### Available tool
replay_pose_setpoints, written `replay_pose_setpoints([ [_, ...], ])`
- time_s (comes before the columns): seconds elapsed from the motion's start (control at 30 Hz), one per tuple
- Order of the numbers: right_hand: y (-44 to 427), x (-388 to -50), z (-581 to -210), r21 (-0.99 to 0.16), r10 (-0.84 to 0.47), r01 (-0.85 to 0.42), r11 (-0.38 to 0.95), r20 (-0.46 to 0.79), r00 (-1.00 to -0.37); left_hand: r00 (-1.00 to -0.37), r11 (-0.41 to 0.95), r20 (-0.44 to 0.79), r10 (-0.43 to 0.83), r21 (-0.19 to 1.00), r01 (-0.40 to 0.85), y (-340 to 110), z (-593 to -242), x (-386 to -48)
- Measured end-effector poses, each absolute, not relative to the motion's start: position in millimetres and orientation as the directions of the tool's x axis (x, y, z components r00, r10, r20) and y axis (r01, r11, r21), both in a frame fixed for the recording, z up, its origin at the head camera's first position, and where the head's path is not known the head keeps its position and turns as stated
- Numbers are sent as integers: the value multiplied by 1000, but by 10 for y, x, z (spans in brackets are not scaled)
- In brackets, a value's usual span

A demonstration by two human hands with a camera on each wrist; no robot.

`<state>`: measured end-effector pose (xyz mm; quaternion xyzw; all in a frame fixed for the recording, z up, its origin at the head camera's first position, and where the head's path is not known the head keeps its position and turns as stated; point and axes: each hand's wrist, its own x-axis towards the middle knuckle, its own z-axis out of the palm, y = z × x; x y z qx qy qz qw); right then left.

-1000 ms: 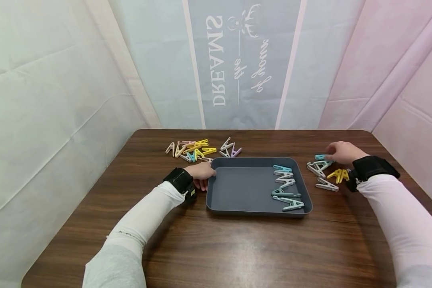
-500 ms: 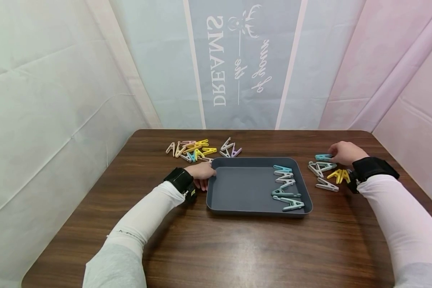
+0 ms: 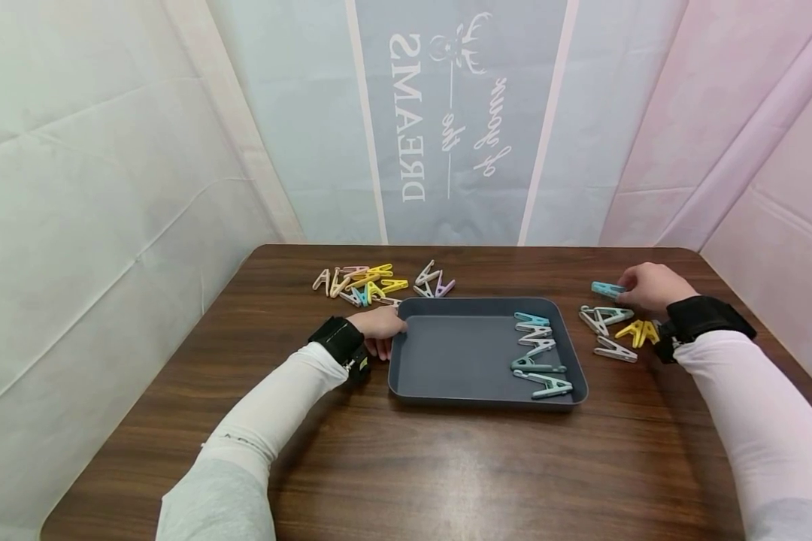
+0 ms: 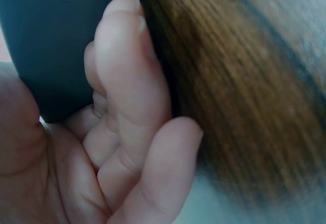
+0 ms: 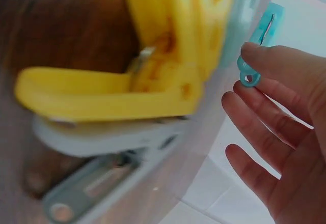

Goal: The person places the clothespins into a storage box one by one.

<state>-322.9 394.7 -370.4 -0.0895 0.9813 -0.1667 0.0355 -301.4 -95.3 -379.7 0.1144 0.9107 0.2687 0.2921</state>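
Note:
At the left end of the grey tray [image 3: 460,400], my left hand [image 3: 377,323] grips the rim; in the left wrist view its fingers [image 4: 132,71] lie along the dark outer wall. On the right side of the table, my right hand [image 3: 655,287] pinches a blue clip [image 3: 607,289] by one end. The right wrist view has that clip [image 5: 269,25] between thumb and forefinger of the hand [image 5: 290,117], the other fingers loosely extended. Below the hand lie yellow clips [image 3: 639,332], a white clip [image 3: 614,349] and green and white clips [image 3: 602,315].
Along the tray's right side lies a column of clips, with a blue one [image 3: 531,319] at the back and a green one [image 3: 548,385] in front. Behind the tray's left corner is a pile of mixed clips [image 3: 365,281]. White and purple clips [image 3: 443,285] lie behind the tray.
My right hand has risen slightly from the pile with the blue clip, which now sits a little farther from the green clip. My left hand and the tray have not moved.

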Motion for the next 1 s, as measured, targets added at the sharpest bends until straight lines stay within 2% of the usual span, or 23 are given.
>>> replay_pose_setpoints([
  [0.27,3741,-3220,-3512,-341,-244,-248,907,56,-968,-808,835,-468,357,547,52,-958,-3801,-3020],
  [0.6,3142,-3012,-3275,-292,-362,-384,876,128,-923,-809,834,-470,353,550,45,-946,-3822,-3015],
  [0.8,2824,-2891,-3223,-237,-507,-535,811,172,-844,-810,835,-469,351,548,44,-943,-3813,-3021],
  [1.0,2541,-2745,-3317,-190,-627,-646,739,157,-763,-809,835,-471,350,549,41,-937,-3807,-3015],
])
